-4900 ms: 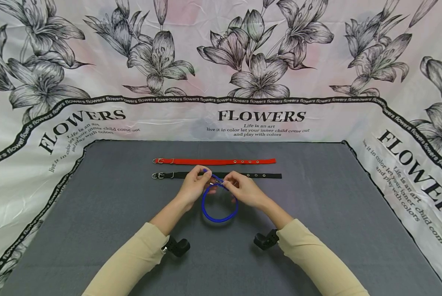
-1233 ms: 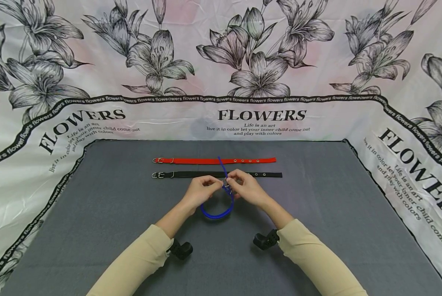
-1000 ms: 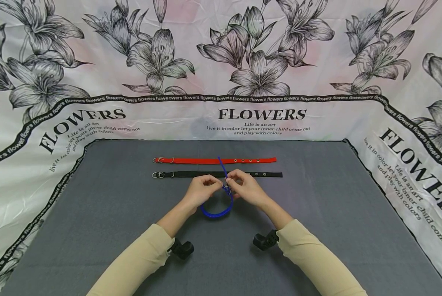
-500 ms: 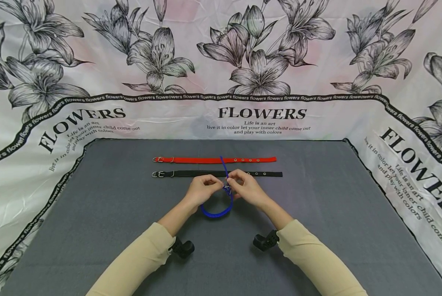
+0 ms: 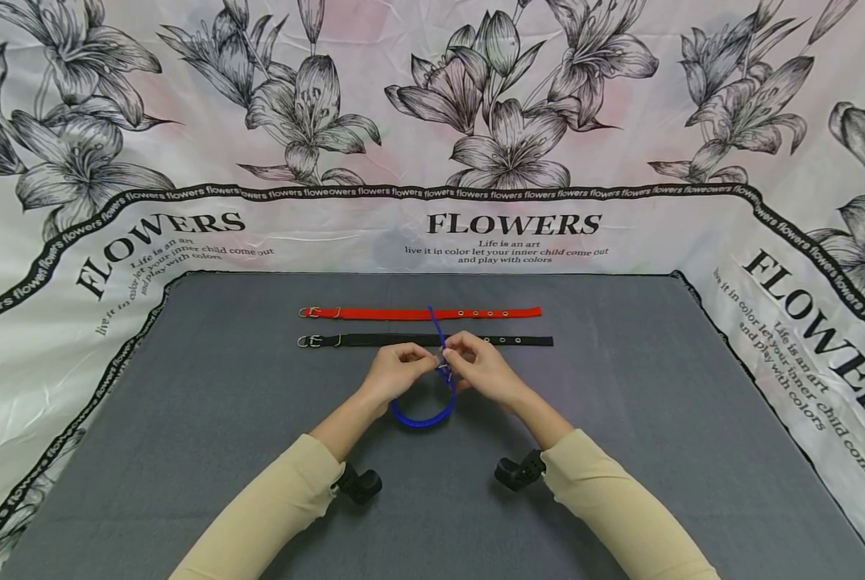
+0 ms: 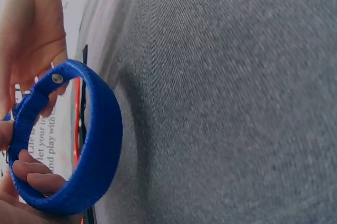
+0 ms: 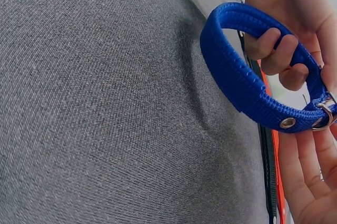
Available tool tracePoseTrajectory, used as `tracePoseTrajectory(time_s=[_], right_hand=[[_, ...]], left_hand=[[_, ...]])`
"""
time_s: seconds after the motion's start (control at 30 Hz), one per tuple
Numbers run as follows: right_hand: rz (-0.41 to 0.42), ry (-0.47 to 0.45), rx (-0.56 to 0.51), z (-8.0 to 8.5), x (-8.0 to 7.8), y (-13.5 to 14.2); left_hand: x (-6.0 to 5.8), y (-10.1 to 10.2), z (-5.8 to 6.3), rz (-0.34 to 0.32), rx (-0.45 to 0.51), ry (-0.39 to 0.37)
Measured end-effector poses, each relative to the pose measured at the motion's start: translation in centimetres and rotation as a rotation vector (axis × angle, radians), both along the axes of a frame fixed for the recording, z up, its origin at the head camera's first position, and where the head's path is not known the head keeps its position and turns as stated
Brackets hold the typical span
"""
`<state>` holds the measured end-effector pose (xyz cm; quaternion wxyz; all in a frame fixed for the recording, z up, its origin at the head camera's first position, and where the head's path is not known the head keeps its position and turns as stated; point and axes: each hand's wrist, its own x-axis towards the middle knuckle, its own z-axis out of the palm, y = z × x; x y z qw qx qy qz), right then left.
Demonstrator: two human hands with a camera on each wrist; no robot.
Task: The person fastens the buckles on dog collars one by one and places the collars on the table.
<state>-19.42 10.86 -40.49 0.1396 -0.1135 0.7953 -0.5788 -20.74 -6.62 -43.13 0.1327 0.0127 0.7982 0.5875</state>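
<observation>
A blue webbing collar point(image 5: 421, 422) is bent into a loop above the table, its tail pointing away from me past the buckle. My left hand point(image 5: 396, 374) grips it near the buckle; the left wrist view shows its curled fingers point(image 6: 42, 174) inside the loop. From the other side, my right hand point(image 5: 482, 366) pinches the collar by the buckle and tail. In the right wrist view, metal buckle rings point(image 7: 325, 116) and one eyelet point(image 7: 287, 123) show near the fingers. Fingertips partly cover the fastening, so how far the tail is threaded cannot be seen.
Behind the hands a red collar point(image 5: 403, 313) and a black collar point(image 5: 374, 341) lie flat and parallel, buckles left, eyelets right. The grey tabletop point(image 5: 222, 387) is bordered by flower-printed cloth point(image 5: 316, 242). Black wrist cameras point(image 5: 360, 486) hang below both sleeves.
Since the oldest frame, the left hand has shifted right and down toward the buckle. The blue tail has swung from upper left to pointing away. Over the last second, hardly anything moves.
</observation>
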Motion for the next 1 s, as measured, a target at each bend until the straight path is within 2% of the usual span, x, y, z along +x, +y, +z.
tracePoseTrajectory(time_s=[0.33, 1.0], right_hand=[[-0.011, -0.004, -0.024, -0.17, 0.06, -0.04], [-0.020, -0.039, -0.056, -0.32, 0.22, -0.33]], left_hand=[[-0.13, 0.15, -0.09, -0.004, -0.009, -0.016], [-0.33, 0.42, -0.09, -0.008, -0.061, 0.007]])
